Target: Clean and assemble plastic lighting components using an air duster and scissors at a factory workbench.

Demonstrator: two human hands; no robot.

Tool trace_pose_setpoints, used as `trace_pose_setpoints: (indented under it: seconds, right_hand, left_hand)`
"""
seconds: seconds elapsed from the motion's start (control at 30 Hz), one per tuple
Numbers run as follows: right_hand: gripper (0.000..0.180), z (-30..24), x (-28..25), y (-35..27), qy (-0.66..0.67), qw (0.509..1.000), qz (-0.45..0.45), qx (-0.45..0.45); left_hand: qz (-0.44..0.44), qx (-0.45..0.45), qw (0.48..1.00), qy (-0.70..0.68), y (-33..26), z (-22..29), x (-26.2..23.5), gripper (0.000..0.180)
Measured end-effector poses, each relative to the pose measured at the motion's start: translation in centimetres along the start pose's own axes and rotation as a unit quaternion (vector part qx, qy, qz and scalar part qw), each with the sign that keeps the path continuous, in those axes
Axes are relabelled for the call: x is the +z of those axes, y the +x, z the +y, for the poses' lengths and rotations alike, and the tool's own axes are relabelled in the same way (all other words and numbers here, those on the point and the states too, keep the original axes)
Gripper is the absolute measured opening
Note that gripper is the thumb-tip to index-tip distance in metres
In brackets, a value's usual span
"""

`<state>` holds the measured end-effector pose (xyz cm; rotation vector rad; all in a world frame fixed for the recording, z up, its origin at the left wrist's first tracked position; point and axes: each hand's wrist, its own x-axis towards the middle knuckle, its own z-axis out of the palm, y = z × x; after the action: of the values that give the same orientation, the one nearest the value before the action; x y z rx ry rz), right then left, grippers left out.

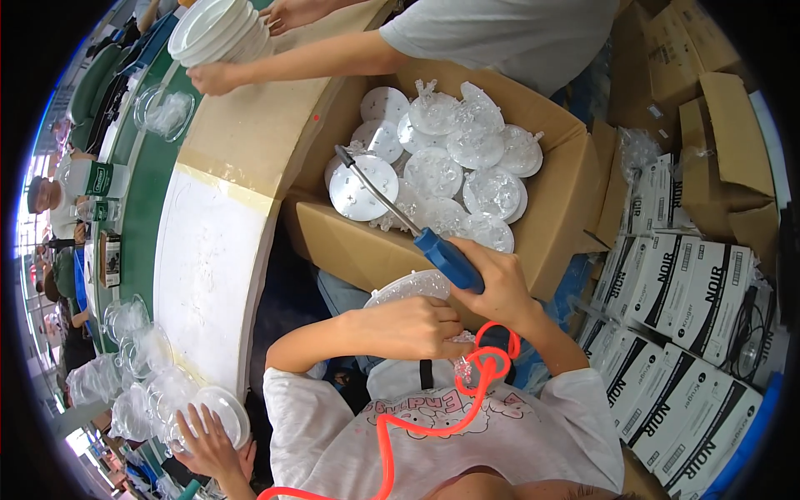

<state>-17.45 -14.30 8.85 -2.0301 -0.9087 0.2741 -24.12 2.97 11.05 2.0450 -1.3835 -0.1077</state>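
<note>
My right hand (502,282) is closed around the blue handle of a screwdriver-like tool (447,260), whose long metal shaft and dark tip reach over an open cardboard box (358,250). Lower and to the left, my left hand (412,329) is a closed fist. A bunched piece of clear plastic bag (463,363) sticks out from under its fingers. Just beyond the fist shows a white round disc (410,286), partly hidden by my hands. Several white discs in clear bags (433,172) fill the box. A red coiled hose (383,454) crosses my shirt and loops below my right wrist.
Across the box, a co-worker's hand (212,77) touches a stack of white round covers (212,33) on the table (208,275). At lower left another person's hand (204,446) rests on a white lid (229,417) by bagged pieces. Printed cartons (692,292) stand at right.
</note>
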Motion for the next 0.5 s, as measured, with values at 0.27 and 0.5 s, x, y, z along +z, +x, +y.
trace_pose_setpoints:
  seconds: [0.27, 0.5]
  right_hand:
    - [0.042, -0.12, 0.38, 0.03, 0.033, 0.999, 0.022, 0.005]
    - [0.04, -0.07, 0.31, 0.17, 0.025, 0.999, 0.022, 0.01]
  left_hand:
    - [-0.003, 0.003, 1.0, -0.014, -0.24, 0.1, 0.31, 0.033]
    - [0.023, 0.005, 1.0, 0.021, 0.1, -0.02, 0.82, 0.024]
